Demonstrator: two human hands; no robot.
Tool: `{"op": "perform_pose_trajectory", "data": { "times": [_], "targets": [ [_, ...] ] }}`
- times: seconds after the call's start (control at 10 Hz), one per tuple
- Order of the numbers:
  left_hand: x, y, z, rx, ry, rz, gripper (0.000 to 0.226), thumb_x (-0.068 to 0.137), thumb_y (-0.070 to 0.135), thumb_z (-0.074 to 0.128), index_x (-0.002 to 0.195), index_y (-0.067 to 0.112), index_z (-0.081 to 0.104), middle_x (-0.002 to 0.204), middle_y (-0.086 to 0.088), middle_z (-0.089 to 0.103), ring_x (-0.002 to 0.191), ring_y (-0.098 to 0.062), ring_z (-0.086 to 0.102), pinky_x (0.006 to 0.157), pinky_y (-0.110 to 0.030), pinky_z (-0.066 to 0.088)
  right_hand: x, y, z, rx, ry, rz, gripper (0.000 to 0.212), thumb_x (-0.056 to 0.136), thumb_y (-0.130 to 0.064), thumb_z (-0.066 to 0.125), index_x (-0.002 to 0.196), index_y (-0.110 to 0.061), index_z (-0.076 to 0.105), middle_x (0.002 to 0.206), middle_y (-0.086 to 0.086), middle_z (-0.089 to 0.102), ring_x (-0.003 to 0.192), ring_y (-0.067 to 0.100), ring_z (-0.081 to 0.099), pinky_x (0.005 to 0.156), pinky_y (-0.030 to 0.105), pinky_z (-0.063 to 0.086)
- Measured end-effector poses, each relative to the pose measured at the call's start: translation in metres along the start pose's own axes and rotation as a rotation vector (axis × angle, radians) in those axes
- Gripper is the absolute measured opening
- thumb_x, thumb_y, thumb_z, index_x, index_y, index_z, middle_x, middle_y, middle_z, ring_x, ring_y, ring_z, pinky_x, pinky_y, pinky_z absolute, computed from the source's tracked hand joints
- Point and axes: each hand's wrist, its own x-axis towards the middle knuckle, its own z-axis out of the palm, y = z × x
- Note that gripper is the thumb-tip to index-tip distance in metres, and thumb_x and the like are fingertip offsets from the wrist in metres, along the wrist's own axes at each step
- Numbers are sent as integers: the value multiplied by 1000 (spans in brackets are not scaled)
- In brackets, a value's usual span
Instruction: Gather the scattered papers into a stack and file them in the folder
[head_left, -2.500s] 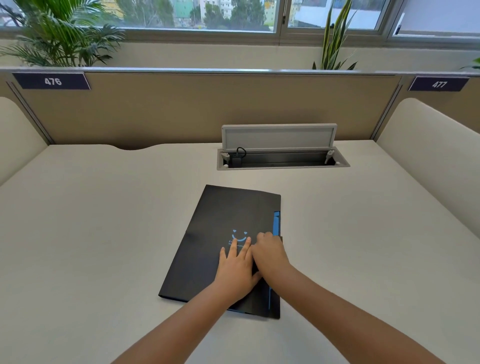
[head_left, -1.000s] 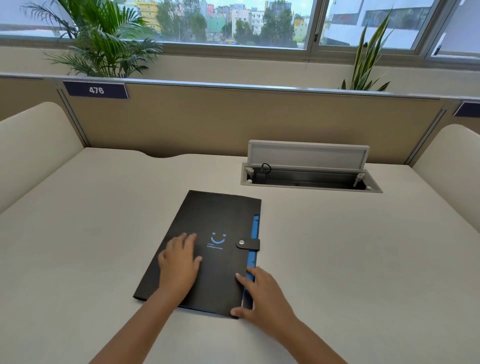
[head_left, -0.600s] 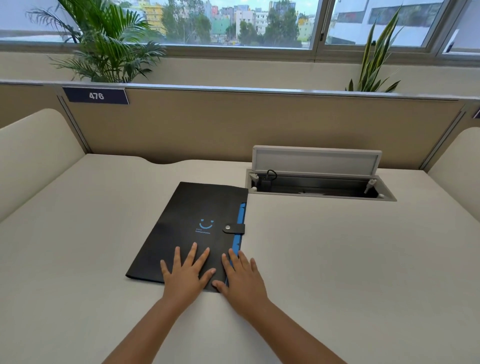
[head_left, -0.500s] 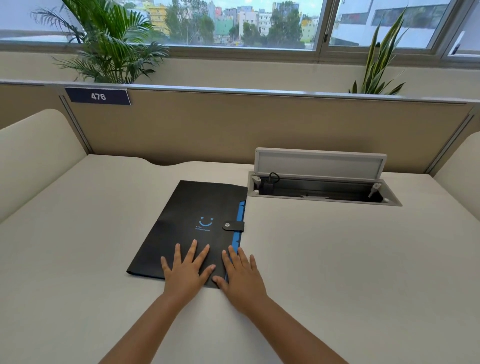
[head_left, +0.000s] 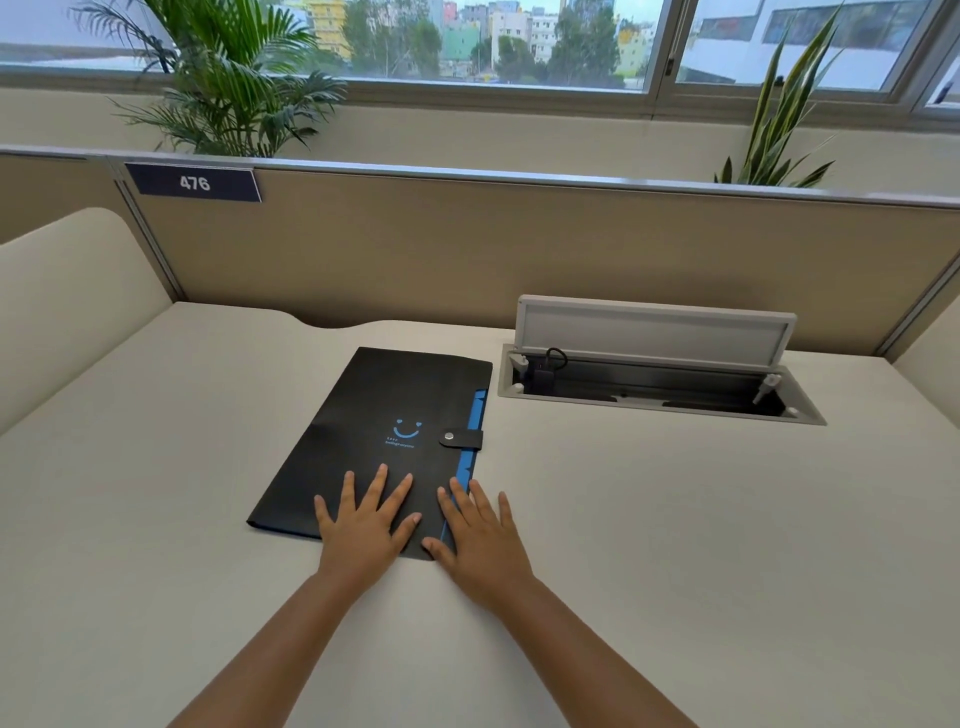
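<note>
A black folder (head_left: 384, 410) with a blue smiley print lies flat and closed on the desk, its snap strap fastened over the blue right edge. My left hand (head_left: 366, 525) rests flat on the folder's near end, fingers spread. My right hand (head_left: 480, 535) lies flat beside it, fingers spread, over the folder's near right corner and the desk. Neither hand grips anything. No loose papers are visible.
The beige desk (head_left: 675, 519) runs to a tan partition (head_left: 467, 249) at the back and cushioned side panels. An open cable tray (head_left: 649, 384) with a raised lid sits just right of the folder's far end. Plants stand behind the partition.
Both hands left the snap strap and slid to the folder's near end, now flat with fingers spread. The folder sits farther from me, close to the cable tray. Over the last half second almost nothing moved.
</note>
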Motion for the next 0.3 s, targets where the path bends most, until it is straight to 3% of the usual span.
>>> {"op": "perform_pose_trajectory", "data": {
  "times": [0.2, 0.3],
  "targets": [
    [-3, 2, -7, -25, -5, -25, 62, 86, 67, 9, 143, 45, -3, 158, 8, -7, 145, -28, -13, 113, -61, 0, -4, 12, -35, 227, -52, 6, 60, 95, -50, 32, 147, -26, 17, 158, -1, 12, 146, 19, 6, 117, 41, 6],
    [-16, 17, -6, -45, 3, 24, 102, 51, 76, -35, 143, 44, -6, 158, 6, -8, 144, -29, -16, 112, -59, -3, -19, 24, -47, 264, 35, 81, 55, 96, -50, 31, 144, -26, 27, 157, -2, 17, 145, 18, 9, 117, 38, 9]
  ]
}}
